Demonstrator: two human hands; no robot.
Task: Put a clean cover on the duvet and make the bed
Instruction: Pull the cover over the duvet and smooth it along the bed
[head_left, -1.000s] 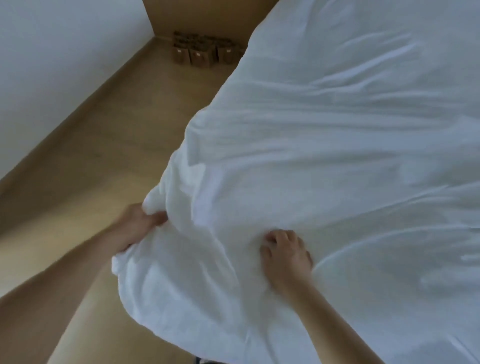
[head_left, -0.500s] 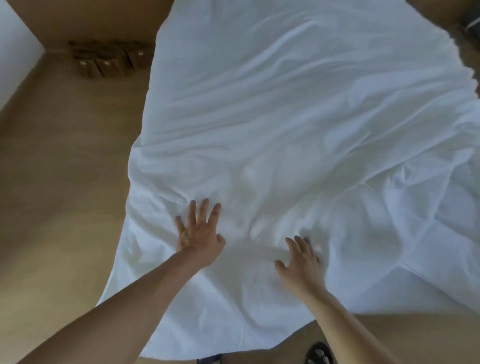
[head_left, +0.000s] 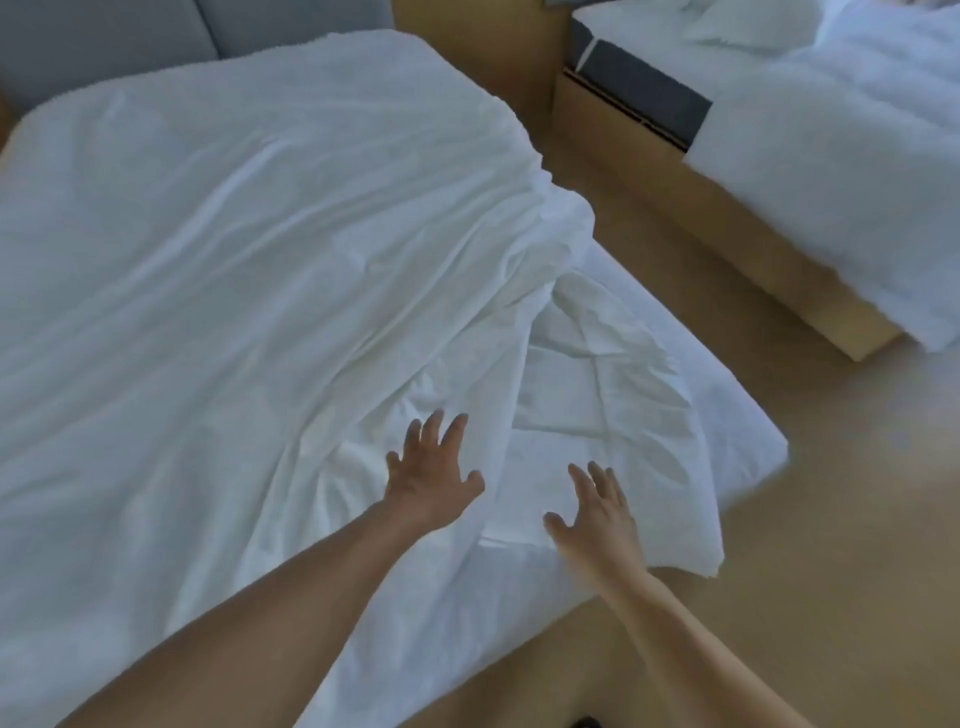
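Observation:
A white covered duvet (head_left: 234, 270) lies spread and wrinkled over the bed, filling the left and middle of the head view. Its right side is rumpled, with a flatter white layer (head_left: 613, 395) showing near the bed's front right corner. My left hand (head_left: 431, 478) is over the creased cloth, fingers spread and straight. My right hand (head_left: 597, 514) is just to its right near the front edge, fingers also spread, holding nothing. Whether the palms press the cloth I cannot tell.
A grey headboard (head_left: 104, 41) stands at the far left. A second bed (head_left: 841, 171) with white bedding on a wooden base (head_left: 769, 260) is at the upper right. Wooden floor (head_left: 831, 519) runs between the beds and along the front.
Both hands let go of the duvet edge and opened. My view swung right, from the bed's left side to its front right corner, and both hands moved with it.

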